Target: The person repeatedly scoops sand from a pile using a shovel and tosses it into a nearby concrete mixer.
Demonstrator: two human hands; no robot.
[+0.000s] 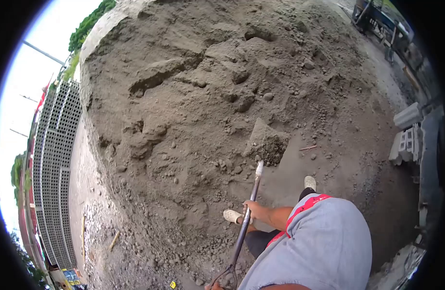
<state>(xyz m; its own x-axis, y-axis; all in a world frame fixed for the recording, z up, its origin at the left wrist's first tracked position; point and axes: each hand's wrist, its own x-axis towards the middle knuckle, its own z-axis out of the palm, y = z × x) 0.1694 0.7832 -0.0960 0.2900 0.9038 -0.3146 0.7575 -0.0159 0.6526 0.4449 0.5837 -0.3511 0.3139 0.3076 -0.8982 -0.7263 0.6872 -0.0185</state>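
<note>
A long-handled shovel [241,233] slants across the lower middle, its blade lying low against the foot of a big grey-brown sand heap [183,111]. Loose sand and gravel [275,146] cover much of the blade. My right hand [251,210] is wrapped round the dark shaft, partway down. At the bottom edge, my left hand [215,286] is closed at the D-shaped end grip; the frame cuts off most of it. My feet, in pale clogs [232,216], stand on either side of the shaft's line.
Stacked hollow concrete blocks [53,169] form a long row at left. More blocks [406,145] and metal sheets stand at right. A thin reddish stick [308,148] lies right of the blade. Pebbles and short wooden pieces [114,240] are scattered at lower left.
</note>
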